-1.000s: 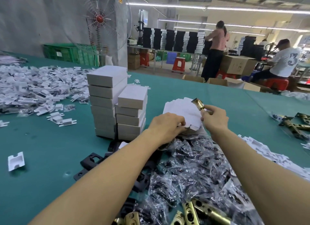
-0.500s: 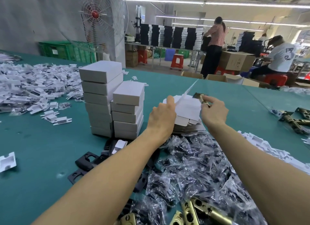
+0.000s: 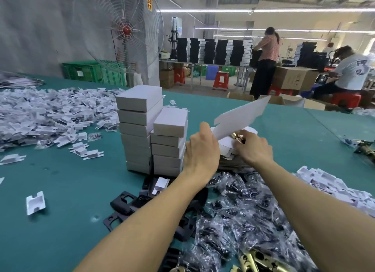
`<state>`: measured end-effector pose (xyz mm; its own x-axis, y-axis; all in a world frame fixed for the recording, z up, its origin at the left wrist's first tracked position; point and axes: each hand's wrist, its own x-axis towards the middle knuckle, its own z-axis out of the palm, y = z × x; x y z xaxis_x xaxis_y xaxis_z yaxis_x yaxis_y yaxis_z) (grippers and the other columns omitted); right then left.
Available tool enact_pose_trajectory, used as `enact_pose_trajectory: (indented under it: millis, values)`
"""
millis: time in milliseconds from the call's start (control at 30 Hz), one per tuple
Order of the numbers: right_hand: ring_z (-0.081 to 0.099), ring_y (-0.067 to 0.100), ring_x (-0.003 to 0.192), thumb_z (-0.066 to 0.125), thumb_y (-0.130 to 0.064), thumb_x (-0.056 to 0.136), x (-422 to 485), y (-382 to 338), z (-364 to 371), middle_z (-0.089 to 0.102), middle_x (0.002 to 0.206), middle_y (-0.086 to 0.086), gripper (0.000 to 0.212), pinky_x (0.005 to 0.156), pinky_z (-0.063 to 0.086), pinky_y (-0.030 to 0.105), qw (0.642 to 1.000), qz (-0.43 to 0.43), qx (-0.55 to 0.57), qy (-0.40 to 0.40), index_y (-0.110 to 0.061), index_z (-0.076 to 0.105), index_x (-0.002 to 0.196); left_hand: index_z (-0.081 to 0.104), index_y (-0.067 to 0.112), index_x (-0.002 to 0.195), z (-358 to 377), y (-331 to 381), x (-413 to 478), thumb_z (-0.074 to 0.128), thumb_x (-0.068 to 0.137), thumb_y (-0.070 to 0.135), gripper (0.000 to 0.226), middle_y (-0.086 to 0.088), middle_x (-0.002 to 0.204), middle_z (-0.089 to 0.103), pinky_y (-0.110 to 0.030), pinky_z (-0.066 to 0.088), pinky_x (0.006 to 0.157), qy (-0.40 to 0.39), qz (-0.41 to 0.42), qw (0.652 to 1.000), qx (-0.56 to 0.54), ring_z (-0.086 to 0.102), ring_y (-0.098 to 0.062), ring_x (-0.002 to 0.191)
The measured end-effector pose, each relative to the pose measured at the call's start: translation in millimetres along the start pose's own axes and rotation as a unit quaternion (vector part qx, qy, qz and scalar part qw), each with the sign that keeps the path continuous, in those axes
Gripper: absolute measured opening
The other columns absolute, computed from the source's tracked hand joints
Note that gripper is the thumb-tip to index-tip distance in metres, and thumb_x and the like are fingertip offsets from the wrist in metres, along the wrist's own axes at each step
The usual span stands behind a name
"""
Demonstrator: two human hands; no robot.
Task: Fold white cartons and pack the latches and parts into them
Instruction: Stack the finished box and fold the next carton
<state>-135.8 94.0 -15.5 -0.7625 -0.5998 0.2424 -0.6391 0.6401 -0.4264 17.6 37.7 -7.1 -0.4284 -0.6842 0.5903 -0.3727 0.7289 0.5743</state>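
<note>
On the green table (image 3: 71, 190), two stacks of folded cartons (image 3: 142, 129) stood just left of the left hand (image 3: 199, 150), closing off that side. Bagged parts (image 3: 243, 210) and black plates (image 3: 121, 202) lay heaped under both forearms. Loose white inserts (image 3: 50, 109) covered the far left, with bare table between them and the stacks. The left hand's thumb and fingers pinched one flat carton (image 3: 241, 117), tilted up above the pile of flat blanks (image 3: 227, 148). The right hand (image 3: 253, 148) had its fingers curled round a brass latch (image 3: 239, 138), just over that pile.
</note>
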Motion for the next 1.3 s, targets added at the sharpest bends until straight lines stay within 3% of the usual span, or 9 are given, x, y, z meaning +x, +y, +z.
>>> enact_pose_trajectory:
  millis: [167,267,333,467,600,767,933,1100,1300]
  values:
    - [0.055,0.035,0.121,0.035,-0.02,0.099,-17,-6,-30,0.063,0.127,0.012,0.043,0.102,0.044,0.044,0.938,0.1,0.323,0.076,-0.015,0.054,0.137,0.035,0.016,0.088,-10,-5,-14,0.043,0.1,0.003,0.019,0.001,0.068,0.047,-0.03,0.028,0.044,0.011,0.057,0.997,0.046,0.046,-0.023,0.053]
    - [0.072,0.032,0.088,0.035,-0.057,0.098,-40,-14,-61,0.068,0.102,0.009,0.048,0.078,0.06,0.042,0.814,0.164,0.557,0.004,-0.022,0.052,0.125,0.044,0.013,0.079,-23,-4,-30,0.048,0.089,-0.009,0.024,0.003,0.058,0.036,-0.023,0.017,0.035,0.033,0.151,0.98,0.124,0.028,-0.016,0.037]
    - [0.076,0.03,0.075,0.044,-0.062,0.094,-53,-15,-75,0.069,0.103,0.01,0.049,0.064,0.062,0.042,0.783,0.163,0.6,-0.028,-0.022,0.052,0.121,0.055,0.009,0.077,-28,-8,-41,0.053,0.08,-0.01,0.019,-0.003,0.068,0.062,-0.019,0.019,0.033,0.05,0.248,0.955,0.158,0.033,-0.016,0.034]
    - [0.074,0.037,0.08,0.045,0.002,0.094,-76,-10,-82,0.069,0.111,0.019,0.026,0.059,0.061,0.041,0.837,0.133,0.53,-0.006,-0.01,0.06,0.113,0.057,0.01,0.092,-38,-14,-53,0.067,0.09,0.024,0.017,-0.005,0.127,0.066,-0.034,0.059,0.056,-0.125,0.329,0.932,0.087,0.07,-0.024,0.082]
    - [0.069,0.037,0.074,0.044,0.013,0.087,-103,-10,-83,0.067,0.095,0.023,0.03,0.056,0.06,0.042,0.84,0.126,0.528,0.018,-0.013,0.059,0.088,0.035,0.021,0.138,-47,6,-57,0.049,0.072,0.089,0.096,0.001,0.15,0.037,-0.043,0.048,0.096,-0.217,0.158,0.961,0.064,0.056,-0.021,0.116]
    - [0.063,0.027,0.057,0.045,0.015,0.087,-142,-18,-82,0.065,0.082,0.023,0.023,0.042,0.051,0.03,0.819,0.071,0.564,-0.077,-0.002,0.056,0.098,-0.017,0.041,0.15,-46,31,-56,0.063,0.049,0.088,0.137,0.001,0.154,0.024,-0.048,0.045,0.096,-0.17,0.035,0.984,-0.033,0.043,-0.027,0.133]
    - [0.068,0.025,0.062,0.051,0.012,0.09,-167,-14,-90,0.071,0.078,0.023,0.045,0.052,0.054,0.029,0.834,-0.007,0.54,-0.111,-0.026,0.062,0.112,-0.028,0.042,0.148,-50,27,-72,0.075,0.055,0.075,0.142,0.007,0.142,0.028,-0.04,0.044,0.092,-0.132,0.087,0.987,-0.03,0.041,-0.019,0.127]
    - [0.073,0.025,0.08,0.068,-0.012,0.089,-179,-11,-101,0.075,0.096,0.013,0.037,0.064,0.06,0.033,0.832,-0.111,0.517,-0.171,-0.037,0.068,0.116,-0.012,0.058,0.148,-57,17,-75,0.086,0.059,0.053,0.132,0.026,0.153,0.022,-0.028,0.04,0.104,-0.233,0.049,0.946,-0.218,0.035,0.003,0.135]
    - [0.063,0.003,0.111,0.077,-0.046,0.079,-176,-4,-110,0.069,0.115,-0.018,0.035,0.084,0.057,0.027,0.888,-0.214,0.387,-0.126,-0.049,0.062,0.111,0.026,0.053,0.15,-76,18,-67,0.074,0.057,0.029,0.107,0.011,0.147,0.048,-0.043,0.051,0.102,-0.376,0.023,0.841,-0.389,0.052,-0.015,0.13]
